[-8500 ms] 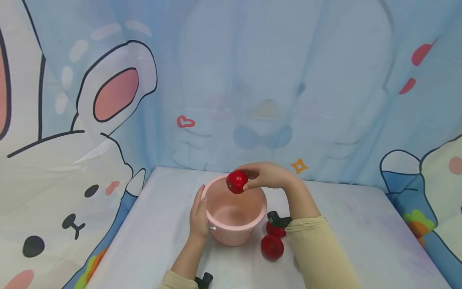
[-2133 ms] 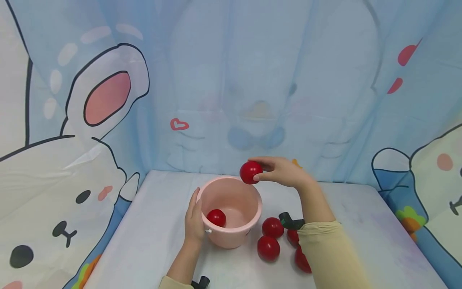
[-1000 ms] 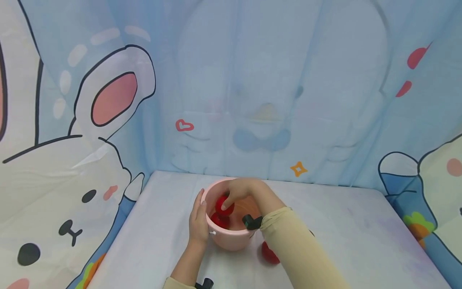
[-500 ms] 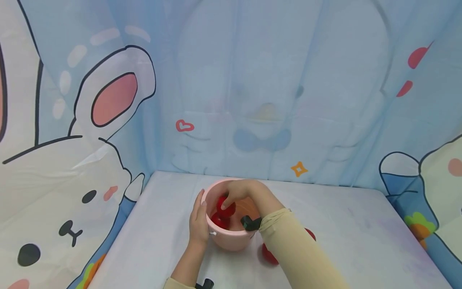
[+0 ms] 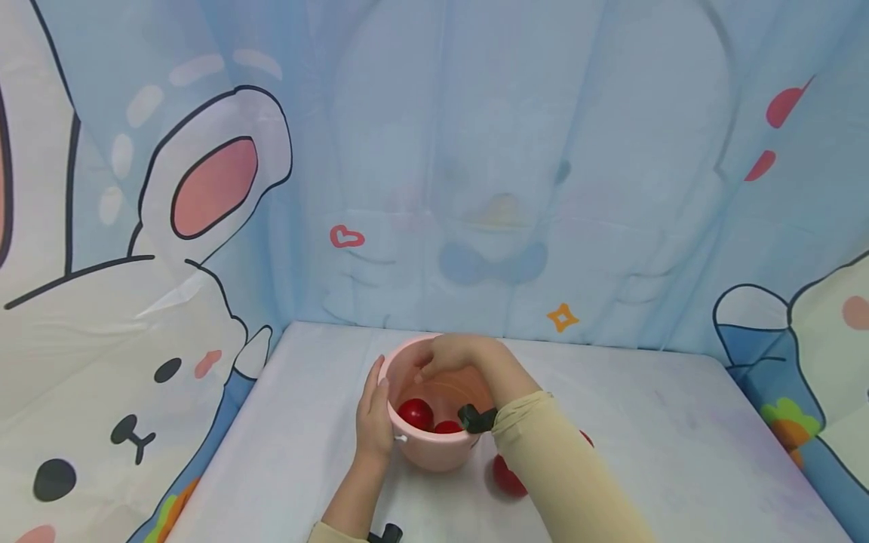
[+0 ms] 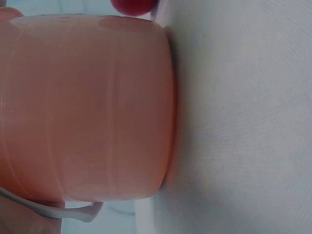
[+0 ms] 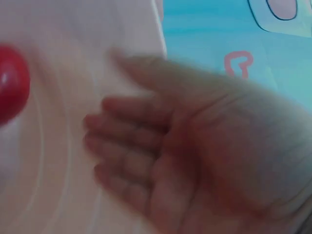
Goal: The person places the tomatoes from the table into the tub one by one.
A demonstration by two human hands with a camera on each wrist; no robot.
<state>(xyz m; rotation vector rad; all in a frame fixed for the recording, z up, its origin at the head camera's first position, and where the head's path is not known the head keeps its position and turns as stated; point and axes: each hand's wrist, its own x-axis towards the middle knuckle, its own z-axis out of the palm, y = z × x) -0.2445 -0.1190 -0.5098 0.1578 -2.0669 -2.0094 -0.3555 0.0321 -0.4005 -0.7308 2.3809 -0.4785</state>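
A pink bucket [image 5: 434, 455] stands upright on the table, with two red apples [image 5: 415, 414] inside. My left hand [image 5: 373, 422] rests along its left side, fingers fairly straight and tips near the rim. In the left wrist view that hand [image 6: 27, 220] shows only at the lower corner, beside the pale bucket handle [image 6: 73, 212]. Inside the bucket's mouth is my right hand [image 5: 451, 356], holding nothing. The right wrist view shows its fingers [image 7: 126, 139] loosely bent and apart from an apple [image 7: 12, 85]; this view is blurred.
To the right of the bucket, another red apple [image 5: 509, 477] lies on the white table [image 5: 652, 422], partly behind my right sleeve [image 5: 563, 467]. A sliver of one more apple [image 5: 587, 437] shows past the sleeve. A printed blue curtain [image 5: 421, 151] hangs behind the table.
Over the last seconds, my right hand has brought an apple into the bucket and let go of it. It now lies right of the first one. My left hand has stayed at the bucket.
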